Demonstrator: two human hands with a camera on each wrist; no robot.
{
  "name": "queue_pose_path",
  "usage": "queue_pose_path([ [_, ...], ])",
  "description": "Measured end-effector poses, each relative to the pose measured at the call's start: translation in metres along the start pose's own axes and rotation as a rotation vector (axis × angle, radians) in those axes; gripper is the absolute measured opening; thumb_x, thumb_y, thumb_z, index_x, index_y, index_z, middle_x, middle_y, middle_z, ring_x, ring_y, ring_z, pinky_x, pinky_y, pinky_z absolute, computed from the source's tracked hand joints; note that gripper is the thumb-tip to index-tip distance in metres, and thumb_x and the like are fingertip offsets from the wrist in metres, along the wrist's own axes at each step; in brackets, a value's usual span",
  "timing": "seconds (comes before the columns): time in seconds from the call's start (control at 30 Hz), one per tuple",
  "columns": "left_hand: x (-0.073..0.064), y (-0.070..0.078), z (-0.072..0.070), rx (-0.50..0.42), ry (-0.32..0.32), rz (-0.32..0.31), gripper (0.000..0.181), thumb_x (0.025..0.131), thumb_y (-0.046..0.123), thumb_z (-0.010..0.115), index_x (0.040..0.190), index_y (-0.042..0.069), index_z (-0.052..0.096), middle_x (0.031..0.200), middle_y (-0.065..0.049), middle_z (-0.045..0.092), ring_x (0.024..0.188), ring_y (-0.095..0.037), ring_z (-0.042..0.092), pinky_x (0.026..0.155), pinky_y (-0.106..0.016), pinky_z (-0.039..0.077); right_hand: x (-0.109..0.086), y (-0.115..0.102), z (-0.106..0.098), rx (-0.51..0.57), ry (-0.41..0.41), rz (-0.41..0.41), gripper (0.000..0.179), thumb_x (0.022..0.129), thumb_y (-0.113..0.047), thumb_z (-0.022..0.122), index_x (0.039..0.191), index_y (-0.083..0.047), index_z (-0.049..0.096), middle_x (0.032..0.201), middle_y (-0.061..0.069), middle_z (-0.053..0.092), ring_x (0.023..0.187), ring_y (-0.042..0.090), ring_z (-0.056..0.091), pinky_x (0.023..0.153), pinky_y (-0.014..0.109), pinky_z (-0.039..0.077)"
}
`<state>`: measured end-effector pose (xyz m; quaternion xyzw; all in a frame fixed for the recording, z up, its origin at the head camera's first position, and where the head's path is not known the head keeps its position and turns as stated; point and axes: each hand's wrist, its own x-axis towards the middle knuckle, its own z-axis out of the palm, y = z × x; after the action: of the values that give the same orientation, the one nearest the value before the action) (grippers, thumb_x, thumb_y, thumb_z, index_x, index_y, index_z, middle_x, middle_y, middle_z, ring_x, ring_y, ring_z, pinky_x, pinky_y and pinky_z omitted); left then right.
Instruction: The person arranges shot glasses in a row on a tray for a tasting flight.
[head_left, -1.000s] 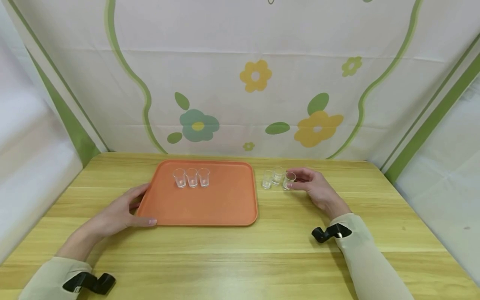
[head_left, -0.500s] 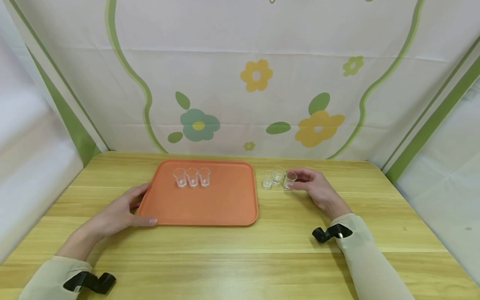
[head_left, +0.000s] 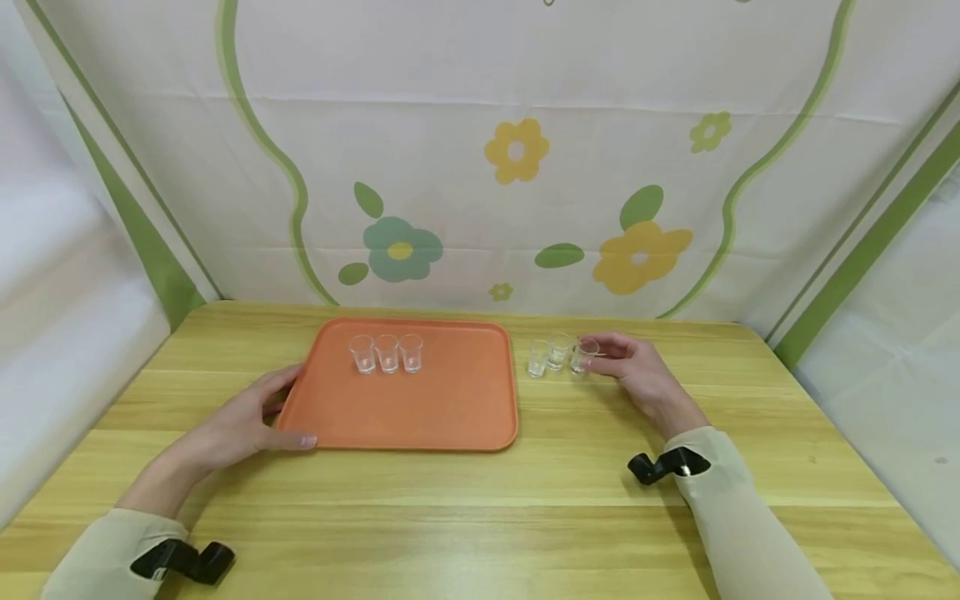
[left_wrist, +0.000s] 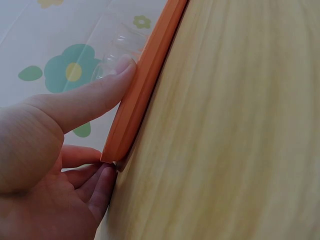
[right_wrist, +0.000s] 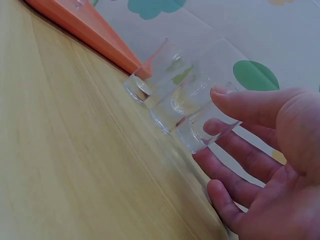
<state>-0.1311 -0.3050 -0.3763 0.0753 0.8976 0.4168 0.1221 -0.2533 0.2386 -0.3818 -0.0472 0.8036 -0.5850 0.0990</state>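
Note:
My left hand [head_left: 236,425] grips the near left corner of an orange tray [head_left: 420,417]. In the left wrist view the thumb [left_wrist: 102,92] lies over the rim, with the fingers at the edge below. Three clear shot glasses [head_left: 387,354] stand upright in a row on the tray's far left part. Right of the tray, my right hand [head_left: 637,371] pinches another shot glass [right_wrist: 205,127] between thumb and fingers, upright in the head view. Beside it two more shot glasses [head_left: 537,358] stand on the table, close together.
The wooden table [head_left: 450,517] has a light grain. A white cloth [head_left: 420,58] with printed flowers hangs along its back edge, and cloth walls rise at both sides. Each sleeve carries a black wrist device [head_left: 667,467].
The shot glass in my right hand has shifted slightly up and to the right, a little away from the two beside it. My left hand and the tray have stayed put.

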Motion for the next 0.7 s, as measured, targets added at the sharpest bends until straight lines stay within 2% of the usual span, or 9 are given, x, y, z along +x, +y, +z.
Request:
queue_pose_path([
  [0.17, -0.001, 0.000, 0.000, -0.004, -0.001, -0.003, 0.115, 0.090, 0.030, 0.087, 0.170, 0.002, 0.011, 0.170, -0.036, 0.018, 0.146, -0.062, 0.040, 0.112, -0.068, 0.045, 0.000, -0.003, -0.002, 0.013, 0.014, 0.000, 0.055, 0.095, -0.024, 0.082, 0.145, -0.009, 0.063, 0.129, -0.007, 0.072, 0.116, 0.005, 0.066, 0.098, 0.025, 0.057],
  [0.4, -0.001, 0.001, 0.000, 0.005, -0.003, -0.004, 0.114, 0.089, 0.031, 0.087, 0.170, 0.002, 0.012, 0.171, -0.036, 0.019, 0.146, -0.061, 0.040, 0.112, -0.068, 0.045, -0.002, -0.008, -0.005, 0.083, 0.033, -0.052, 0.054, 0.096, -0.021, 0.081, 0.145, -0.006, 0.062, 0.125, -0.009, 0.070, 0.115, 0.007, 0.067, 0.102, 0.033, 0.059],
  [0.7, -0.001, 0.002, 0.000, -0.011, -0.004, 0.006, 0.114, 0.090, 0.030, 0.087, 0.170, 0.001, 0.012, 0.171, -0.036, 0.019, 0.146, -0.061, 0.039, 0.113, -0.067, 0.044, -0.006, -0.022, -0.003, 0.085, 0.022, -0.131, 0.056, 0.097, -0.019, 0.080, 0.147, -0.004, 0.060, 0.125, -0.009, 0.071, 0.112, 0.006, 0.070, 0.093, 0.023, 0.061],
])
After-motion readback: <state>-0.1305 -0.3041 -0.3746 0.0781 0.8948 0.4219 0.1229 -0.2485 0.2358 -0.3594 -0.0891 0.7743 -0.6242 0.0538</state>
